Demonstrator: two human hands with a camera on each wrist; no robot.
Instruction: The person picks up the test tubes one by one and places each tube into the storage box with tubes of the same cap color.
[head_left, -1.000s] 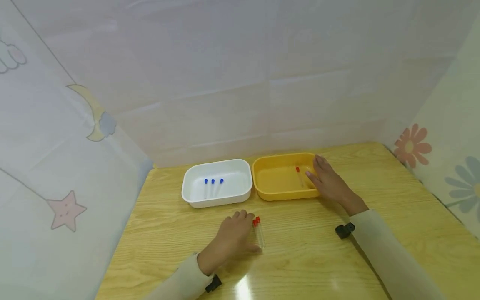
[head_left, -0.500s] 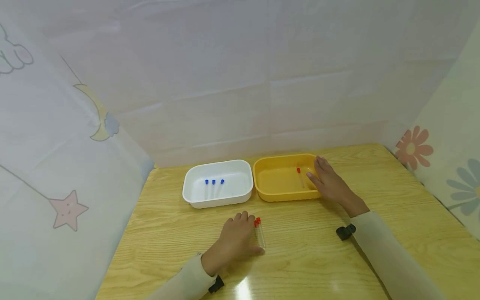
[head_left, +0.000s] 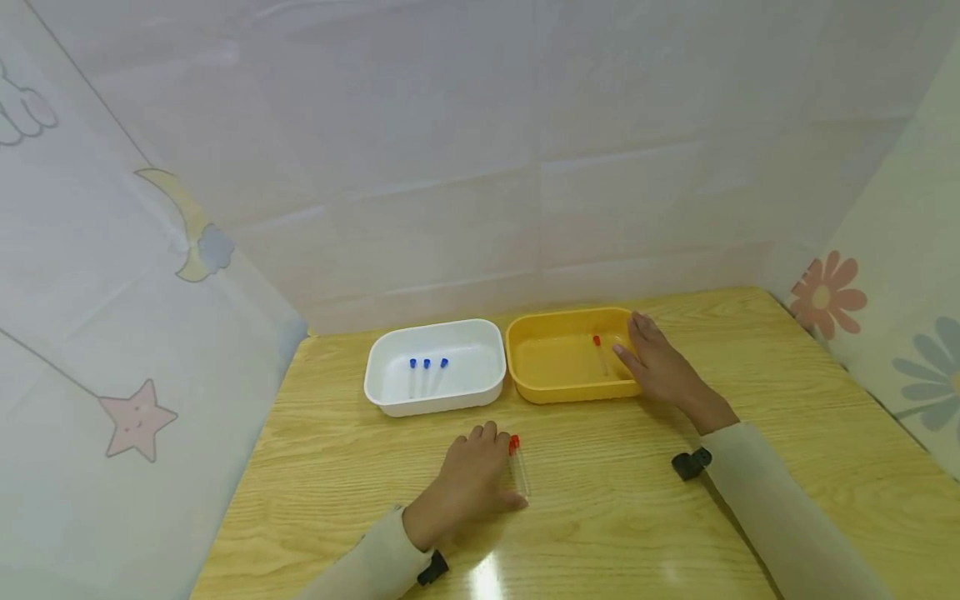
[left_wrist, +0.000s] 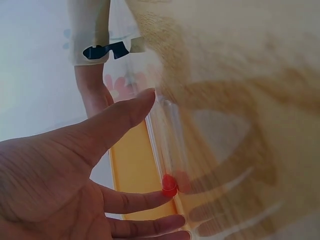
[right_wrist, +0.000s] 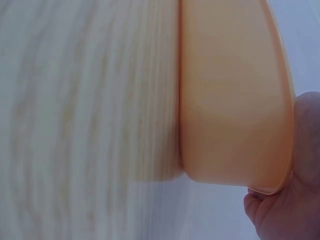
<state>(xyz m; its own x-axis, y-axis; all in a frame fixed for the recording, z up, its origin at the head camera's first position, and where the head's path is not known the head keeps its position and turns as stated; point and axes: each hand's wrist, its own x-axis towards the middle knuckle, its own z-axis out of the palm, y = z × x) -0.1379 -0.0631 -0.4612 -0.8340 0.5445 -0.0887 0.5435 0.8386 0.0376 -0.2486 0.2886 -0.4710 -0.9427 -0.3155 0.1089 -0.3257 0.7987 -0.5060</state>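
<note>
Two clear test tubes (head_left: 521, 475) with red caps lie side by side on the wooden table. My left hand (head_left: 467, 475) spans them from the left, fingers fairly straight. In the left wrist view, the thumb is at the tubes' lower end and the forefinger touches a red cap (left_wrist: 169, 185). My right hand (head_left: 666, 367) holds the right end of the yellow tray (head_left: 573, 392), thumb over the inside and fingers along the outer wall. In the right wrist view, the rim of the tray (right_wrist: 235, 100) sits against the hand. One red-capped tube (head_left: 602, 357) lies in this tray.
To the left stands a white tray (head_left: 438, 406), close beside the yellow one. Several thin tubes with blue caps (head_left: 427, 363) lie in it. A pale wall sheet (head_left: 420, 183) rises behind the table (head_left: 600, 517), with printed side sheets at left and right.
My left hand has shifted slightly right, and its thumb has come to the tubes' lower end. The two red caps now overlap more. The right hand and both trays hold their places.
</note>
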